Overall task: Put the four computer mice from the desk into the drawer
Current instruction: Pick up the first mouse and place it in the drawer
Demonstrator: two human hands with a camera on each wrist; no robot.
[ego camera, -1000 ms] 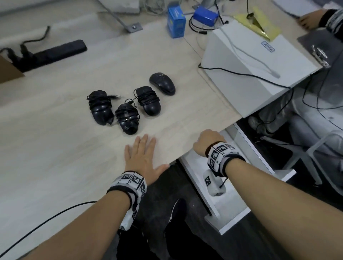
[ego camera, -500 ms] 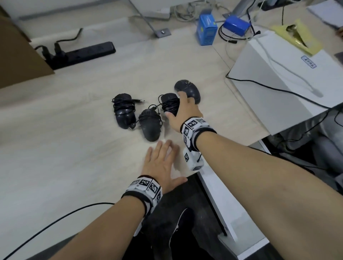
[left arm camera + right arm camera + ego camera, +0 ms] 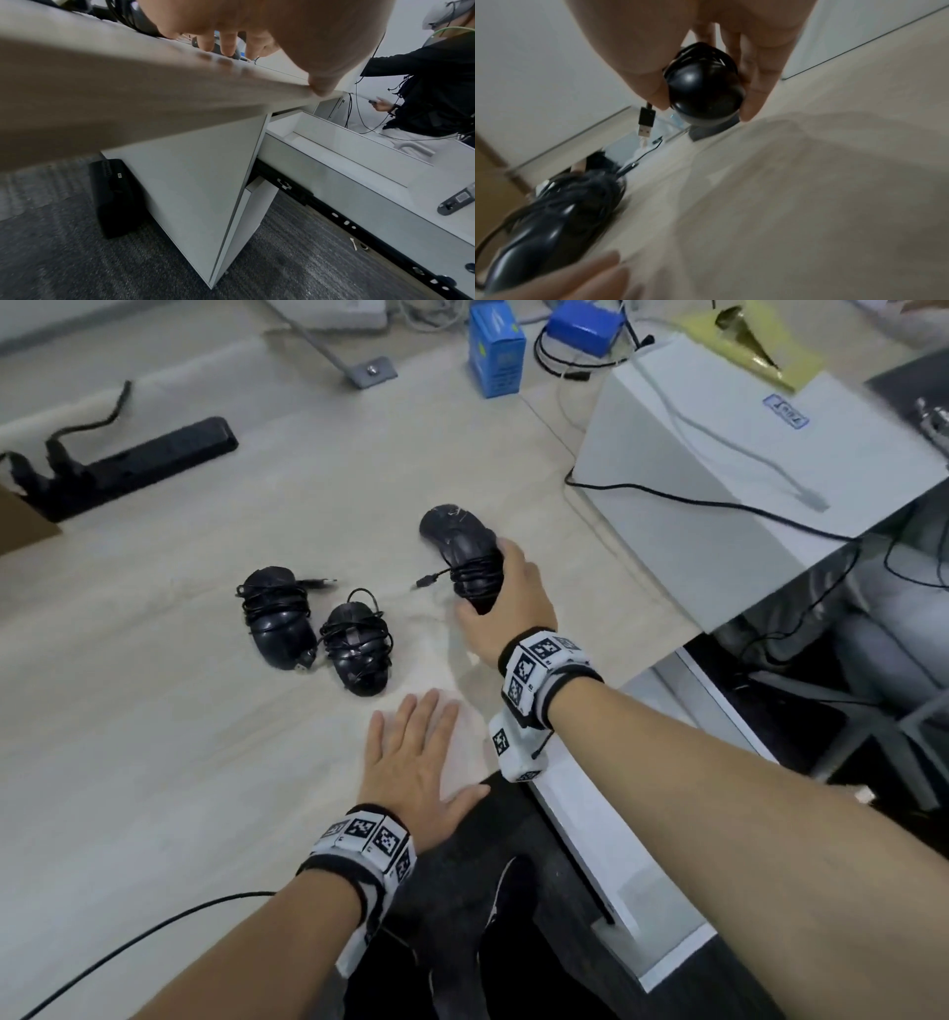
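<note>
Two black cable-wrapped mice (image 3: 277, 616) (image 3: 357, 649) lie side by side on the pale wooden desk (image 3: 154, 762). My right hand (image 3: 488, 580) grips a third cable-wrapped mouse (image 3: 475, 572) (image 3: 706, 91), lifted just off the desk with its USB plug (image 3: 645, 121) dangling. A fourth mouse (image 3: 444, 523), without wrapped cable, lies right behind it. My left hand (image 3: 411, 757) rests flat, fingers straight, near the desk's front edge. The white drawer (image 3: 321, 146) stands pulled out under the desk's right end, its visible inside bare.
A black power strip (image 3: 128, 464) lies at the back left. A blue box (image 3: 495, 349) and a large white box (image 3: 744, 469) with cables stand at the back right. Another person (image 3: 424, 91) is beyond the drawer. A black case (image 3: 113, 194) stands under the desk.
My right hand went from the drawer's edge to the mice, closed round the third cable-wrapped mouse and has lifted it a little to the right. The left hand stayed flat.
</note>
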